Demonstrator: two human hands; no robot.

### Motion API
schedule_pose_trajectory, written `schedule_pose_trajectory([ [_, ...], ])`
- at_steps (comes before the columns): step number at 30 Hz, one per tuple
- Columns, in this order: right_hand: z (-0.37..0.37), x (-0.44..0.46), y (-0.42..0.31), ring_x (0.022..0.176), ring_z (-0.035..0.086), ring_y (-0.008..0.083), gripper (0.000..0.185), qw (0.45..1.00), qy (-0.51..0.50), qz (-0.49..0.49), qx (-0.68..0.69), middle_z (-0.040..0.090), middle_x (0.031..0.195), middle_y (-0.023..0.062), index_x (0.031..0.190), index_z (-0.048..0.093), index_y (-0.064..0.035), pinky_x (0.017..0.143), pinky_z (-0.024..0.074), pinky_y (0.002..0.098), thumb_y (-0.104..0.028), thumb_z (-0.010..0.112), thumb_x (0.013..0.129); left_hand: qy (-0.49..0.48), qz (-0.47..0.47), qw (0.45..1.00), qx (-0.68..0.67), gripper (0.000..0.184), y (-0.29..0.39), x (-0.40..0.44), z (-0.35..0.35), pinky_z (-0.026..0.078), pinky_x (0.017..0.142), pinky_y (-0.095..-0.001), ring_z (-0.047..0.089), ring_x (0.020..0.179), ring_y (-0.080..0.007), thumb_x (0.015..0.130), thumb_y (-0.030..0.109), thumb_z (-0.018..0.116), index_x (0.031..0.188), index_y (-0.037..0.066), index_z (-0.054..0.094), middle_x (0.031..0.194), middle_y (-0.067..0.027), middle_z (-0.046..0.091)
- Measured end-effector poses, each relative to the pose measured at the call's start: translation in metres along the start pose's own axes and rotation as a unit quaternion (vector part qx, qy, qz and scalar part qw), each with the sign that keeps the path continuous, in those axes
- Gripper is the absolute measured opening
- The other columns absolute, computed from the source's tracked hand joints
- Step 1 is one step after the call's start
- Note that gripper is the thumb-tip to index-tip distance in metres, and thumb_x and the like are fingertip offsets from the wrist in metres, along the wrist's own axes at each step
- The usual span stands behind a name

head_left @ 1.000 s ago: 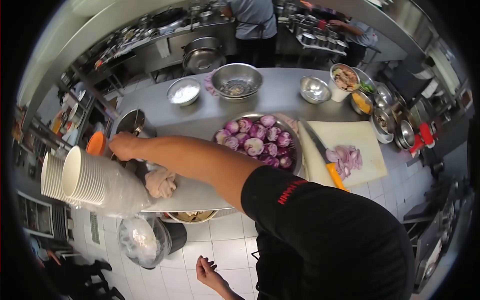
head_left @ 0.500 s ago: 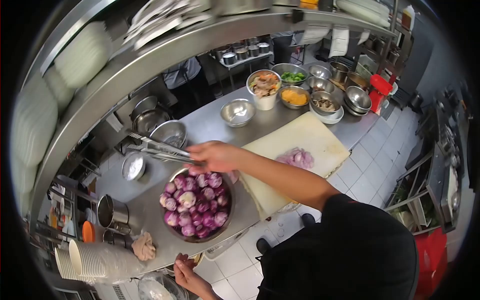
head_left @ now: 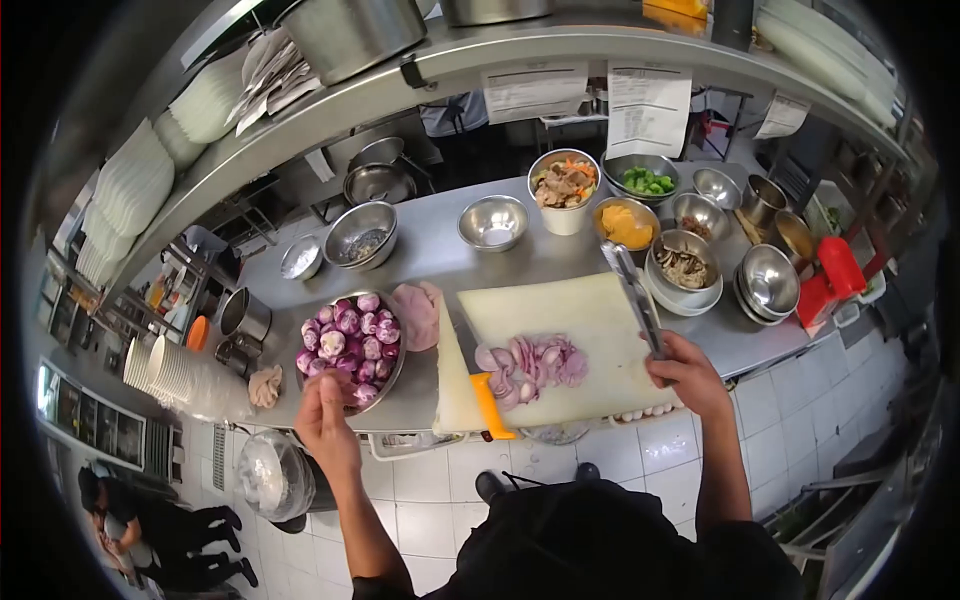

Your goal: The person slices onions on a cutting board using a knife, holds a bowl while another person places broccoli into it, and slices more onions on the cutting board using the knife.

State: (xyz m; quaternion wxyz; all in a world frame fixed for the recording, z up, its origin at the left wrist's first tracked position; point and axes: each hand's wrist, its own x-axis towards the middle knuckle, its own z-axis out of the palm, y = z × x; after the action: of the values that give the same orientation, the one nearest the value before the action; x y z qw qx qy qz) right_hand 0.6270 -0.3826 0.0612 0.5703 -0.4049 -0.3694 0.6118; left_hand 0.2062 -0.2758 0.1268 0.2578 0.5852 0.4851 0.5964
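Observation:
My right hand (head_left: 688,375) is closed round a pair of metal tongs (head_left: 637,300), held upright over the right part of the cutting board (head_left: 610,345). My left hand (head_left: 325,410) is raised at the near edge of the bowl of purple onions (head_left: 350,340); its fingers are pressed together, and what they hold, if anything, is too small to tell. Sliced onion (head_left: 540,368) lies on the board. Left of the slices rests a knife with an orange handle (head_left: 488,405). A pink cloth (head_left: 417,313) lies between bowl and board.
Behind the board stand an empty steel bowl (head_left: 492,222), a white tub of meat and vegetables (head_left: 564,190), and bowls of yellow food (head_left: 627,223), greens (head_left: 645,180) and mushrooms (head_left: 683,265). Paper cups (head_left: 165,370) stand left. A metal shelf (head_left: 470,62) crosses above. Two people are at lower left.
The view has swung right. My right hand reached to the far left, then carried tongs across the onions to the board's right side. My left hand has risen to the onion bowl.

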Motion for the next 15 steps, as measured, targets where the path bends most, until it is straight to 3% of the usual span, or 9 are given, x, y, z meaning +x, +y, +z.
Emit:
schedule_pose_trajectory([
  [2, -0.012, -0.017, -0.013, 0.062, 0.047, 0.0107, 0.047, 0.98, 0.136, 0.021, -0.14, 0.053, 0.073, 0.0017, 0.127, 0.047, 0.0037, 0.058, 0.0363, 0.0232, -0.008, 0.061, 0.084, 0.006, 0.02, 0.999, 0.034, 0.024, 0.013, 0.004, -0.003, 0.041, 0.063, -0.0216, 0.05, 0.07, -0.0082, 0.097, 0.016, 0.053, 0.087, -0.004, 0.064, 0.084, -0.0024, 0.059],
  [4, -0.048, -0.026, 0.004, 0.064, 0.047, 0.01, 0.052, 0.956, 0.228, 0.018, -0.185, 0.053, 0.076, 0.0023, 0.133, 0.044, 0.0032, 0.059, 0.0376, 0.0241, -0.01, 0.062, 0.086, 0.061, 0.035, 0.996, 0.052, 0.024, 0.032, 0.005, 0.0, 0.04, 0.063, -0.0218, 0.05, 0.071, -0.0085, 0.096, 0.015, 0.054, 0.086, -0.005, 0.064, 0.082, -0.0026, 0.058],
  [8, -0.063, -0.018, 0.003, 0.059, 0.044, 0.0078, 0.05, 0.96, 0.211, -0.01, -0.184, 0.05, 0.07, 0.0006, 0.133, 0.043, 0.0031, 0.051, 0.0338, 0.0224, -0.011, 0.061, 0.088, 0.123, 0.114, 0.976, 0.14, 0.025, 0.04, 0.028, -0.041, 0.041, 0.062, -0.0214, 0.052, 0.07, -0.0079, 0.095, 0.017, 0.057, 0.083, -0.004, 0.065, 0.078, -0.0028, 0.06],
  [10, -0.064, -0.007, 0.004, 0.058, 0.044, 0.0075, 0.049, 0.965, 0.181, -0.013, -0.189, 0.05, 0.07, 0.0003, 0.132, 0.044, 0.003, 0.05, 0.0327, 0.0222, -0.011, 0.06, 0.089, 0.172, 0.079, 0.978, 0.093, 0.027, 0.06, 0.044, -0.064, 0.042, 0.06, -0.0221, 0.053, 0.066, -0.0078, 0.094, 0.021, 0.059, 0.083, -0.002, 0.066, 0.074, -0.0025, 0.061],
  [15, -0.041, 0.019, 0.004, 0.052, 0.042, 0.0065, 0.034, 0.96, 0.163, -0.023, -0.225, 0.049, 0.067, -0.001, 0.12, 0.05, 0.0001, 0.047, 0.0295, 0.0214, -0.015, 0.058, 0.091, 0.227, 0.111, 0.956, 0.148, 0.035, 0.063, 0.08, -0.123, 0.043, 0.056, -0.0223, 0.053, 0.061, -0.0069, 0.094, 0.032, 0.06, 0.085, -0.001, 0.069, 0.067, -0.0016, 0.061],
])
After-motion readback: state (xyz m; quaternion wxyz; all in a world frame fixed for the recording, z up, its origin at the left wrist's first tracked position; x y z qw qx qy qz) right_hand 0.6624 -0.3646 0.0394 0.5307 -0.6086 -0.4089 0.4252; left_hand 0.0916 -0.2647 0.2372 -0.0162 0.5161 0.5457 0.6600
